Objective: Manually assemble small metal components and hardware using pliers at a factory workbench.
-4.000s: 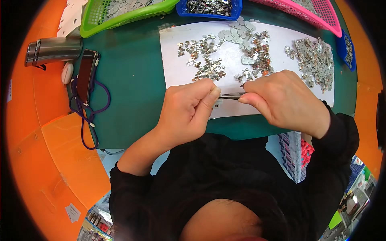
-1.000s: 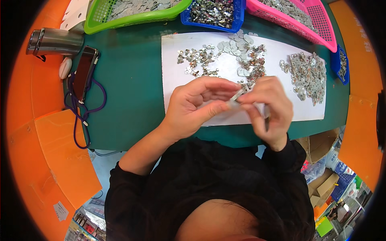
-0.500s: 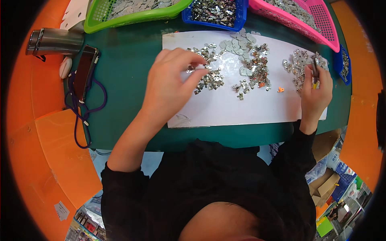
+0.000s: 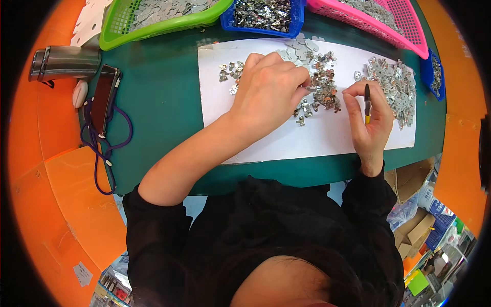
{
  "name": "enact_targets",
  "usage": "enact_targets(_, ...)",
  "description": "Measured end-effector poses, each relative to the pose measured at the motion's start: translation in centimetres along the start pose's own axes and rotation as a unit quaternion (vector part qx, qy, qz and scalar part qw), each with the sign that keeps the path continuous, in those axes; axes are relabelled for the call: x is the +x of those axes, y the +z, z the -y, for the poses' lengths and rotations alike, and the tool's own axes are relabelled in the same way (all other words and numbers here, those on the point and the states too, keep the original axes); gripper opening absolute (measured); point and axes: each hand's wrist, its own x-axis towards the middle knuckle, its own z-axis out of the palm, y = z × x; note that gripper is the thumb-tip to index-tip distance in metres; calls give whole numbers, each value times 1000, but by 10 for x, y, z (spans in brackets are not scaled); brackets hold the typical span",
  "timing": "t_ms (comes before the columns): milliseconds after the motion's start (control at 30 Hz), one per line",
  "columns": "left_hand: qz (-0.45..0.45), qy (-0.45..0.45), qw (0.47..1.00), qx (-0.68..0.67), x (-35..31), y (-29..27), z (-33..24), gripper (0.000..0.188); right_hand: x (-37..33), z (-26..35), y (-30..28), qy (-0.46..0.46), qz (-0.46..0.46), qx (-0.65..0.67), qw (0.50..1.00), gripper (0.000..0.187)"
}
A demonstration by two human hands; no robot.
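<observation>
Left hand (image 4: pixel 271 89): at edge of middle pile (image 4: pixel 326 94); I can't tell its pinch
Right hand (image 4: pixel 375 123): curled around tool (image 4: pixel 367 105)
Gap: tabletop (image 4: pixel 158 107) between phone (image 4: pixel 103 97) and sheet (image 4: pixel 327 140)

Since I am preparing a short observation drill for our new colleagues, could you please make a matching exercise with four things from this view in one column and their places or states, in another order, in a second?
Things:
1. Left hand
2. Right hand
3. Phone
4. Pink basket

Places or states:
A. Lies on the green tabletop, left of the white sheet
B. Stands beyond the white sheet, toward the right
C. Has its fingertips at the middle cluster of metal parts
D. Holds a slim tool, dark and yellow

Right pairs: 1-C, 2-D, 3-A, 4-B
</observation>
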Motion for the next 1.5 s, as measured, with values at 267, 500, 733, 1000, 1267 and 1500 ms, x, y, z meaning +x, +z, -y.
enact_targets(267,52,-107,972,-200,4,-22,-14,19,6,4,21,-41,28,-94,994,19)
enact_targets(500,38,-259,763,-592,-23,-36,-23,25,0,31,28,83,21,163,983,14)
enact_targets(733,-65,-331,653,-678,-52,-45,-15,16,1,45,32,115,75,200,970,9)
enact_targets(1000,-204,-275,650,-678,-69,-67,31,17,7,24,23,-24,93,-110,989,17)
enact_targets(1267,-179,-284,682,-650,-68,-60,16,21,7,23,29,-76,157,-128,976,27)
enact_targets(1500,-132,-293,700,-638,-68,-55,11,22,5,19,33,-130,95,-172,972,29)
